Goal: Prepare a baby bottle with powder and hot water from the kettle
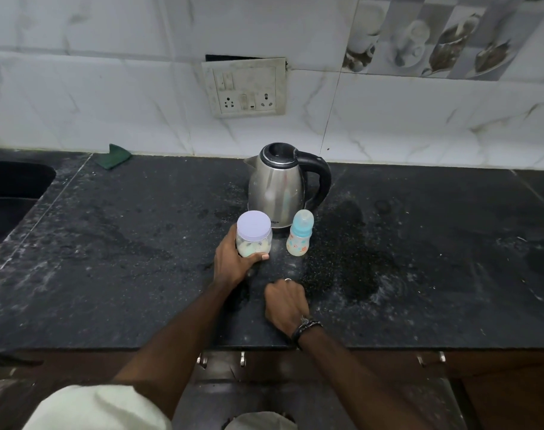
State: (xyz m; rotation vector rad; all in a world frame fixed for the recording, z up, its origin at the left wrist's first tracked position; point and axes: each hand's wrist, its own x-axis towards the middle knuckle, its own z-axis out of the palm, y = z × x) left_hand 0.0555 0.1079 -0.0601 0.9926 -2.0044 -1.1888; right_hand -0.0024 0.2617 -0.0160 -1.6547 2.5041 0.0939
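The baby bottle (300,233), capped, stands upright mid-desk (109,259), just beside the kettle (280,184) at its 11 o'clock. The powder jar (254,233), lid on, stands at the bottle's 9 o'clock, apart from it. The left hand (233,259) wraps the jar. The right hand (286,302), fingers curled and holding nothing, rests at the bottle's 6 o'clock. A green cloth (117,156) lies at 10 o'clock, well apart.

Black speckled counter (109,259), white marble-veined tiles (109,72) — colours called.
A silver kettle (276,184) is seen with black handle; the jar (254,234) is capped in pale lilac; the bottle (300,235) is topped in light blue, orange-printed — a green cloth (118,156) is spotted behind.
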